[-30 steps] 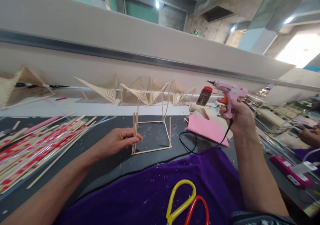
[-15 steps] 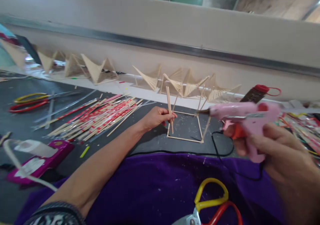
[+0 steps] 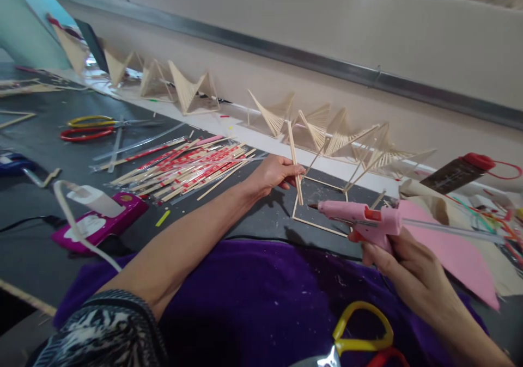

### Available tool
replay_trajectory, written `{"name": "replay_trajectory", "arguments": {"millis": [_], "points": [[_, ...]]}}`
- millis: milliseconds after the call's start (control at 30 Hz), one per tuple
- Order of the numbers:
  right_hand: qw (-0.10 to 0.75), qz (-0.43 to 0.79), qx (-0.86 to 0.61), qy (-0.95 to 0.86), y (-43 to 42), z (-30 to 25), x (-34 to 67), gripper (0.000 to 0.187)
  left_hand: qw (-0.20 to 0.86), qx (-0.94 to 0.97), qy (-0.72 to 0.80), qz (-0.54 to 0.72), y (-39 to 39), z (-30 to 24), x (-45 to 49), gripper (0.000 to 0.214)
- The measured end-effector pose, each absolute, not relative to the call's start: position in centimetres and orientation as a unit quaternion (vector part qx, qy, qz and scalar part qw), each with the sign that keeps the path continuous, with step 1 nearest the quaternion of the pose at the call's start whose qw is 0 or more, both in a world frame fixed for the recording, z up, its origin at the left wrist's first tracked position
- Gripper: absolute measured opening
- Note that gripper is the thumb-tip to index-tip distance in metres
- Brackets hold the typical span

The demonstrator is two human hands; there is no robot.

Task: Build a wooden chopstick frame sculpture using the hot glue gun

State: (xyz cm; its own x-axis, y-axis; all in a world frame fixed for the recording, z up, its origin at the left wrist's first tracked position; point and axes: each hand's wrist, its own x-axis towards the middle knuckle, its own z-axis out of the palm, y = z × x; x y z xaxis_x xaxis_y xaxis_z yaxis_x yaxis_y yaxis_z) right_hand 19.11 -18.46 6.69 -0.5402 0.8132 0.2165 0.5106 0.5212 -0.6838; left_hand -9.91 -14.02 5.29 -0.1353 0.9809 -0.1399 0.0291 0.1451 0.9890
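Note:
My left hand [image 3: 281,175] pinches a pair of thin wooden sticks [image 3: 293,154], held nearly upright at the left side of a small square stick frame [image 3: 321,226] on the dark table. My right hand [image 3: 408,263] is wrapped round the handle of a pink glue gun [image 3: 359,217]. A clear glue stick [image 3: 449,230] juts from the gun's back. The gun's nozzle points left, above the frame and a short way from the lower ends of the sticks. The gun covers the frame's right side in part.
Packaged chopsticks [image 3: 183,168] lie left of my hand, with scissors [image 3: 90,127] behind. Finished stick models [image 3: 190,89] line the wall. A magenta power strip [image 3: 102,222] is at left, a brown bottle [image 3: 460,172] and pink sheet [image 3: 449,252] at right. More scissors [image 3: 363,329] rest on purple cloth [image 3: 245,301].
The glue gun has come left and down, its nozzle now close to the sticks' lower ends. My left hand still holds the sticks, now tilted slightly more. The view has turned rightward and down.

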Motion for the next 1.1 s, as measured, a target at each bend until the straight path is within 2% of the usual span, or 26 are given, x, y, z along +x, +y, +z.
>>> {"name": "replay_trajectory", "arguments": {"millis": [133, 333, 533, 1100], "points": [[0.255, 0.278, -0.395, -0.838, -18.2, 6.0, 18.9, 0.026, 0.496, 0.452, 0.552, 0.495, -14.2, 5.4, -10.0, 0.015], [0.272, 0.279, -0.397, -0.831, -18.6, 5.9, 18.8, 0.037, 0.511, 0.494, 0.503, 0.492, -14.4, 5.7, -10.4, 0.018], [0.266, 0.225, -0.371, -0.861, -18.5, 5.7, 18.8, 0.025, 0.486, 0.480, 0.544, 0.488, -14.5, 5.9, -10.0, 0.015], [0.212, 0.154, -0.385, -0.885, -18.3, 4.2, 18.5, 0.026, 0.470, 0.523, 0.556, 0.443, -15.3, 6.1, -8.8, 0.019]]}}
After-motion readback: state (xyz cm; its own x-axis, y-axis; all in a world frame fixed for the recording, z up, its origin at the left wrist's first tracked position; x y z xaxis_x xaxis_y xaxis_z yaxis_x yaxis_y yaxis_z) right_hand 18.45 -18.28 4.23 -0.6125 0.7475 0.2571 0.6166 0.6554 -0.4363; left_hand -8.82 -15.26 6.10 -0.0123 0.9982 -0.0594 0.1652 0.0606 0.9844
